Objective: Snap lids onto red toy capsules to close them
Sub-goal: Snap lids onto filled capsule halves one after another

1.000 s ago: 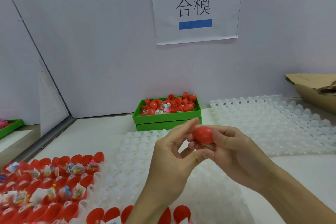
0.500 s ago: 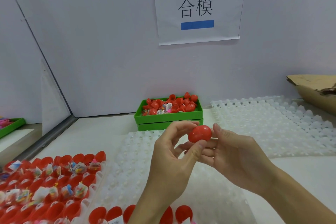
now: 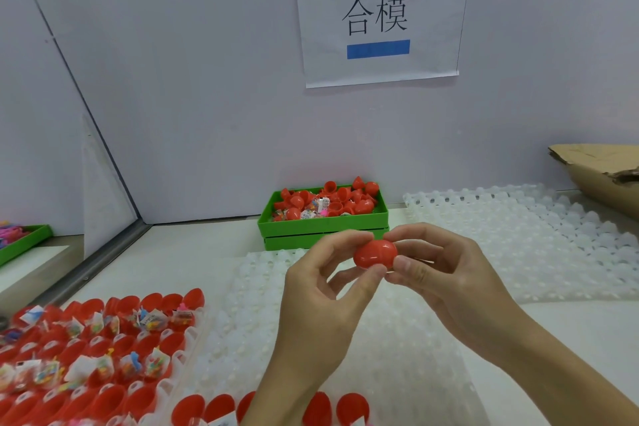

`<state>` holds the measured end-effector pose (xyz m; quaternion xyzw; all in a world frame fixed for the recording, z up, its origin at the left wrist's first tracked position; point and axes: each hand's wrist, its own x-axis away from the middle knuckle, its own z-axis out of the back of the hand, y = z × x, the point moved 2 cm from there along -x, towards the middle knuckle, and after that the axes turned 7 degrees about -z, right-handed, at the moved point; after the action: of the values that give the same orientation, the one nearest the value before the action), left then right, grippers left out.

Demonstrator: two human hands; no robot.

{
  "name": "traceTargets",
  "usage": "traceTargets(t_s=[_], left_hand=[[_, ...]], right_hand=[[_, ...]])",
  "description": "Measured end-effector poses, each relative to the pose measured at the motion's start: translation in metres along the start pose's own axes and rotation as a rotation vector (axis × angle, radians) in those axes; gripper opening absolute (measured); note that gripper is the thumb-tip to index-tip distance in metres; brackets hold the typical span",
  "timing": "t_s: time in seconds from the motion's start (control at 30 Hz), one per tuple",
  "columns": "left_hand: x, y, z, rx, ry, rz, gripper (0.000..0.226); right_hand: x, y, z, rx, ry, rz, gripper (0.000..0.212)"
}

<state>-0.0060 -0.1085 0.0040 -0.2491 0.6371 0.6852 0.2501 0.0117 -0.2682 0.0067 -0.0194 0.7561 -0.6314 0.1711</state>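
Note:
A red toy capsule (image 3: 375,253) is held in mid-air above the white tray, its two halves together. My left hand (image 3: 321,297) pinches its left side between thumb and forefinger. My right hand (image 3: 446,270) grips the right side with thumb on top and fingers below. To the lower left, a tray (image 3: 86,349) holds several open red capsule halves with small wrapped toys inside. More red halves (image 3: 221,408) line the bottom edge.
A green bin (image 3: 323,221) of loose red capsule parts and toys stands at the back wall. White dimpled trays (image 3: 518,239) cover the table's middle and right. A cardboard box (image 3: 601,173) sits far right. Another green bin (image 3: 20,244) is at far left.
Both hands have stayed at the capsule; my right thumb and fingers have closed around its right side again, and the capsule has turned slightly between the fingertips.

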Motion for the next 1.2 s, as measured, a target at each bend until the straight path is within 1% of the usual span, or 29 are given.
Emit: traceTargets(t_s=[0.07, 0.13, 0.2, 0.27, 0.33, 0.43, 0.57, 0.67, 0.73, 0.83, 0.93, 1.0, 1.07, 1.13, 1.2], left_hand=[[-0.001, -0.002, 0.001, 0.033, 0.034, 0.059, 0.024], [0.000, -0.004, 0.002, 0.045, 0.046, 0.129, 0.031], [0.000, -0.006, 0.001, 0.078, 0.032, 0.164, 0.030], [-0.001, -0.006, 0.001, 0.110, 0.011, 0.169, 0.022], [-0.001, -0.008, 0.001, 0.133, -0.007, 0.171, 0.020], [-0.001, -0.011, 0.001, 0.191, -0.016, 0.189, 0.022], [-0.001, -0.013, 0.001, 0.236, -0.025, 0.192, 0.033], [0.000, -0.011, 0.002, 0.128, 0.025, 0.165, 0.031], [0.001, -0.011, 0.003, -0.007, 0.061, 0.119, 0.032], [0.003, -0.011, 0.003, -0.329, 0.064, 0.023, 0.053], [0.006, -0.011, -0.001, -0.548, -0.028, -0.059, 0.071], [0.009, -0.013, -0.004, -0.597, -0.079, -0.099, 0.076], [0.010, -0.013, -0.007, -0.615, -0.103, -0.113, 0.072], [0.009, -0.012, -0.008, -0.606, -0.079, -0.111, 0.070], [0.007, -0.011, -0.009, -0.574, -0.025, -0.082, 0.071]], right_hand=[[0.000, 0.000, 0.002, 0.026, 0.021, 0.012, 0.031], [0.000, 0.000, 0.003, 0.056, 0.036, 0.025, 0.031], [0.001, 0.000, 0.002, 0.080, 0.037, 0.043, 0.028], [0.001, -0.002, 0.001, 0.105, 0.039, 0.070, 0.026], [0.002, -0.004, 0.000, 0.122, 0.042, 0.100, 0.025], [0.003, -0.005, 0.000, 0.157, 0.059, 0.140, 0.024], [0.002, -0.002, 0.001, 0.186, 0.071, 0.152, 0.036], [0.002, -0.002, 0.000, 0.230, 0.072, 0.152, 0.035], [0.002, -0.001, 0.000, 0.283, 0.086, 0.133, 0.029], [0.002, 0.002, -0.003, 0.333, 0.123, 0.093, 0.013], [0.006, 0.007, -0.014, 0.514, 0.163, 0.108, 0.020], [0.007, 0.011, -0.021, 0.621, 0.182, 0.144, 0.025], [0.005, 0.014, -0.024, 0.628, 0.227, 0.160, 0.023], [0.002, 0.014, -0.021, 0.526, 0.287, 0.117, 0.017], [0.000, 0.014, -0.016, 0.363, 0.322, 0.032, 0.015]])
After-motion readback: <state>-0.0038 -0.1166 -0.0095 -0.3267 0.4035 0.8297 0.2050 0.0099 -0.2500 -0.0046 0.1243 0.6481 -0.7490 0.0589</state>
